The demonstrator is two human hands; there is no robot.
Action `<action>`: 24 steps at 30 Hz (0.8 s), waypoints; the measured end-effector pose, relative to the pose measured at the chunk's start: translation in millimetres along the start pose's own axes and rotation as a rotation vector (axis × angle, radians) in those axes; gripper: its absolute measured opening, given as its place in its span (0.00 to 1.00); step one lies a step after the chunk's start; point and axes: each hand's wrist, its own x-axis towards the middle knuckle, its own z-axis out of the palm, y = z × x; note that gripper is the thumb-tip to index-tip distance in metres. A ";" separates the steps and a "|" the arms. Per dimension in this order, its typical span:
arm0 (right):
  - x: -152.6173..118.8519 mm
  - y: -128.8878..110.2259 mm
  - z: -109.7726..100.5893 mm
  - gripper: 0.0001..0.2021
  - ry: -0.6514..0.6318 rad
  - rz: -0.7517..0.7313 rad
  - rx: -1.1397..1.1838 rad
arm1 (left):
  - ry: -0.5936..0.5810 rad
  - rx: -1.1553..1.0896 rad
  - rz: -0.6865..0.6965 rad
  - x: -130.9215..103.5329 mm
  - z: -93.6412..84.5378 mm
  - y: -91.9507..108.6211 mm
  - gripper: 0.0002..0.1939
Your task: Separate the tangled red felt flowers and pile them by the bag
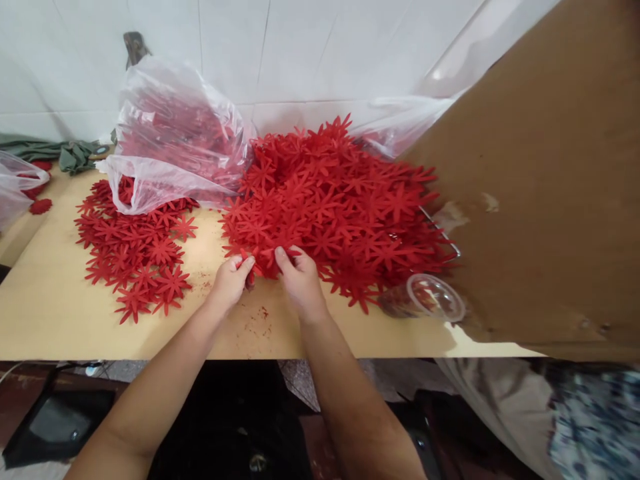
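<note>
My left hand (233, 279) is closed in a pinch on a red flower-shaped cutout (263, 260) with narrow petals. My right hand (302, 279), also pinched with the thumb on top, grips the other side of it. Where this cutout ends and the pile behind it begins is hard to see. Just beyond my fingers rises a large heap of the same red cutouts (325, 193). A smaller, flatter pile of red cutouts (140, 247) spreads on the table left of my left hand.
A plastic bag of red pieces (185, 133) stands by the wall. A clear plastic cup (435, 297) lies tipped at the heap's right, beside a tall brown board (545, 180). Red scraps (263, 323) dot the table (210, 337). Another bag (15, 190) is far left.
</note>
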 end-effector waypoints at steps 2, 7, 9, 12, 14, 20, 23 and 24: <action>2.0 6.0 2.2 0.09 0.001 -0.014 0.000 | 0.021 -0.035 -0.011 2.8 0.2 -0.8 0.15; 5.5 12.8 1.4 0.07 0.096 -0.051 -0.077 | 0.027 -0.149 -0.093 5.0 -4.2 2.4 0.07; 5.5 11.4 0.1 0.08 0.089 -0.097 -0.132 | 0.019 -0.191 -0.086 5.1 -6.3 2.2 0.03; 4.5 9.5 0.1 0.10 0.081 -0.152 -0.215 | 0.016 -0.181 -0.020 5.8 -7.7 -1.8 0.05; 3.9 9.5 1.0 0.10 0.074 -0.147 -0.228 | 0.023 -0.148 0.030 6.9 -7.4 -5.7 0.07; -0.4 6.6 1.9 0.11 0.027 -0.088 -0.172 | 0.061 -0.078 0.084 9.8 -4.4 -12.4 0.10; -5.3 -0.5 3.4 0.12 -0.080 -0.030 -0.092 | 0.051 -0.050 0.103 9.6 -3.7 -12.1 0.12; -6.7 -2.9 4.3 0.13 -0.120 0.004 -0.042 | 0.055 -0.045 0.107 9.4 -3.6 -11.9 0.12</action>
